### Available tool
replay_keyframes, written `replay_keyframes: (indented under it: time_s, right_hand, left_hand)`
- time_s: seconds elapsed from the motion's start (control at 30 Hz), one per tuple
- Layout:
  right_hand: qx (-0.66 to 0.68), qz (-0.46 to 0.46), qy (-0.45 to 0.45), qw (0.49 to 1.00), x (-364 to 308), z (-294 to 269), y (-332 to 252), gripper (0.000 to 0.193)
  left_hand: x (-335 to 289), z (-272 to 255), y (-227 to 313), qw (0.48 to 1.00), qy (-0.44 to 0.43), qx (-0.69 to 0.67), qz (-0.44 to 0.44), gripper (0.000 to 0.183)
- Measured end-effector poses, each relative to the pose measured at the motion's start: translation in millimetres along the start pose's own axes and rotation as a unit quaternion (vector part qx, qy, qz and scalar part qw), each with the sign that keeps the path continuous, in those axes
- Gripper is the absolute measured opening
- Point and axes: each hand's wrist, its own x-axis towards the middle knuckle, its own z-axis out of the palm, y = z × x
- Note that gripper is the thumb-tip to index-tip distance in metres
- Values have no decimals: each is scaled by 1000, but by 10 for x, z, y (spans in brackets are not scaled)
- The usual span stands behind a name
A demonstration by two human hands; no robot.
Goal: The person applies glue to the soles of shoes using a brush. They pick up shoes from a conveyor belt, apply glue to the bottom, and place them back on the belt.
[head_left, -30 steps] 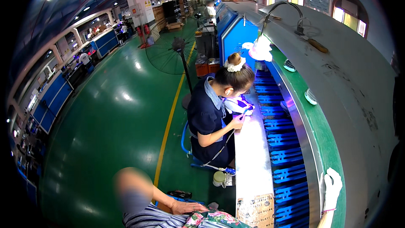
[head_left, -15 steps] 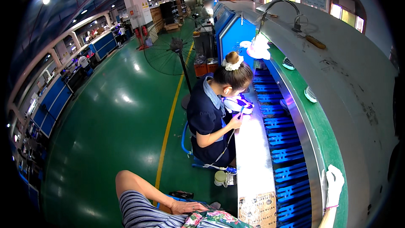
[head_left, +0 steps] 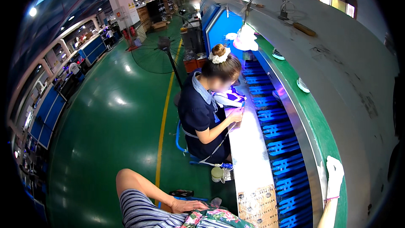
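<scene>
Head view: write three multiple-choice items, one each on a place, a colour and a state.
1. Where does the white-gloved right hand rest?
A. on the green conveyor edge
B. on the floor
C. on the fan

2. What colour is the glossy floor?
A. red
B. green
C. white

3. How is the bare left hand?
A. gripping a shoe
B. raised overhead
C. lying flat on the lap

Answers: A, its fingers lie on that edge; B, green with a yellow line; C, palm down, holding nothing.
</scene>
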Motion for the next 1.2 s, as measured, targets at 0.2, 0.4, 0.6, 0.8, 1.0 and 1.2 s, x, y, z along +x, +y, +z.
replay_keyframes:
  time_s: [0.2,0.4,0.6,0.8,1.0,1.2]
  right_hand:
    - [-13,-6,0,1000,18,-19,-26,23]
    - [-19,-12,0,1000,28,-6,-69,24]
    - [-21,-15,2,1000,48,-4,-79,24]
    - [-32,-19,4,999,83,19,-100,25]
    - [-35,-23,6,999,78,31,-112,25]
    - [-42,-26,5,999,98,53,-118,26]
  left_hand:
    - [149,-114,-49,999,-15,7,38,101]
    - [225,-152,-131,998,-9,27,57,109]
    - [214,-152,-240,997,2,35,63,111]
    - [251,-174,-217,998,10,20,64,91]
    - [209,-175,-219,999,-14,-19,-43,94]
    - [117,-95,-343,993,-3,-102,-65,96]
